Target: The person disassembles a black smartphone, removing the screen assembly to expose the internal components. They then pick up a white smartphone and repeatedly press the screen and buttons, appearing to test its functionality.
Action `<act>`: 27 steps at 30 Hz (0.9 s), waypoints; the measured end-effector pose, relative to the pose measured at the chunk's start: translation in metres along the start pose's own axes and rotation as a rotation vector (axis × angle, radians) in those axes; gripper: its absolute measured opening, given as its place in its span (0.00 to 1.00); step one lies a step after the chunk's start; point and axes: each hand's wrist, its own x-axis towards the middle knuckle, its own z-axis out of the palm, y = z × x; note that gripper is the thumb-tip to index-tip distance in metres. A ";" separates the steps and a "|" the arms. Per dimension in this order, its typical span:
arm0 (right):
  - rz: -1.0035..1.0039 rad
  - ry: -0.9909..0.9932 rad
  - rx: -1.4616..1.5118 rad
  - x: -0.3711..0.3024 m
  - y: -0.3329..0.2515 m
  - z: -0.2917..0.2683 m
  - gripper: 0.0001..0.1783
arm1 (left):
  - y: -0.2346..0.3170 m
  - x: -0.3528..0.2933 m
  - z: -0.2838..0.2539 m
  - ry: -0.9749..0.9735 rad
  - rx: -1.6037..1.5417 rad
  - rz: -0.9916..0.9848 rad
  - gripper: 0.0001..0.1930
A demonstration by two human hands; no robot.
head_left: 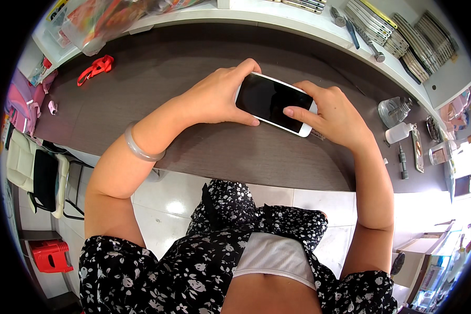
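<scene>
A white-framed smartphone (269,99) with a dark, blank screen is held between both hands over the brown desk. My left hand (222,97) grips its left end, thumb along the near edge and fingers at the far edge. At the other end, my right hand (332,112) has its thumb lying on the glass and its fingers bent round the far right corner. The phone's underside is hidden. Just beneath its right end, a small patterned piece (317,135) peeks out, too covered to name.
On the brown desk (193,152) lie a red strap (96,69) at left and a glass jar (394,111), white bottle (400,133), screwdriver (403,162) and another phone (417,150) at right. A white shelf (277,21) along the back carries phone stacks (369,23) and tools.
</scene>
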 end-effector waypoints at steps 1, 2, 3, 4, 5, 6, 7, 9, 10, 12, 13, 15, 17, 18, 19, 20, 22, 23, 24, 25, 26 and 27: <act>0.005 -0.003 -0.002 0.000 -0.001 -0.001 0.26 | 0.001 0.000 0.000 -0.005 -0.003 -0.011 0.35; 0.011 -0.007 -0.005 0.000 -0.002 -0.001 0.26 | 0.002 0.000 0.000 -0.010 -0.006 -0.023 0.35; 0.017 -0.010 -0.007 0.000 -0.003 -0.002 0.26 | 0.002 0.000 0.000 -0.008 -0.004 -0.022 0.35; 0.015 -0.010 -0.005 0.000 -0.003 -0.001 0.26 | 0.002 -0.001 0.000 -0.006 -0.001 -0.021 0.35; 0.015 -0.010 -0.003 0.000 -0.002 -0.001 0.26 | 0.002 -0.001 0.000 -0.005 0.001 -0.019 0.35; 0.014 -0.010 -0.001 0.000 -0.002 -0.001 0.26 | 0.002 -0.001 0.000 -0.005 0.003 -0.020 0.35; 0.012 -0.008 -0.003 0.000 -0.001 0.000 0.26 | 0.002 0.000 0.000 -0.004 0.006 -0.020 0.35; 0.007 -0.002 -0.006 0.000 0.000 0.000 0.26 | 0.002 0.000 0.000 -0.003 0.008 -0.016 0.35; 0.009 -0.003 -0.006 0.000 0.000 0.000 0.26 | 0.002 0.000 0.000 -0.003 0.007 -0.010 0.35; 0.008 -0.006 -0.003 0.000 -0.002 0.000 0.26 | 0.001 -0.001 0.000 0.001 0.010 -0.008 0.35; 0.006 -0.008 -0.004 0.000 -0.003 -0.001 0.26 | 0.000 -0.001 0.000 0.003 0.013 -0.008 0.35; 0.007 -0.009 -0.009 0.000 -0.003 -0.001 0.26 | 0.001 -0.001 0.000 0.000 0.014 -0.014 0.35; -0.015 0.006 0.001 0.000 0.003 0.002 0.27 | 0.002 0.000 0.000 -0.007 0.009 -0.028 0.35; -0.025 0.013 0.006 0.000 0.005 0.003 0.27 | 0.002 0.000 0.000 -0.008 0.009 -0.023 0.35; -0.021 0.014 0.005 0.000 0.005 0.003 0.27 | 0.002 0.000 0.000 -0.008 0.008 -0.019 0.35; -0.019 0.013 0.006 0.000 0.004 0.003 0.27 | 0.001 0.000 0.000 -0.008 0.008 -0.017 0.35; -0.011 0.007 0.004 0.000 0.004 0.002 0.27 | 0.001 0.000 0.000 -0.004 0.011 -0.012 0.35; -0.004 0.003 0.000 0.000 0.003 0.001 0.27 | 0.001 0.000 0.000 -0.002 0.013 -0.009 0.35; 0.002 -0.002 -0.004 0.000 0.002 0.001 0.27 | 0.001 0.000 0.000 -0.003 0.011 -0.011 0.35; -0.003 0.000 -0.002 0.000 0.003 0.001 0.27 | 0.002 0.000 0.000 -0.004 0.008 -0.013 0.35; -0.008 0.002 -0.001 0.000 0.004 0.002 0.27 | 0.002 0.000 0.000 -0.005 0.005 -0.015 0.35; -0.013 0.004 0.001 0.000 0.004 0.002 0.27 | 0.002 0.000 0.000 -0.004 0.005 -0.012 0.35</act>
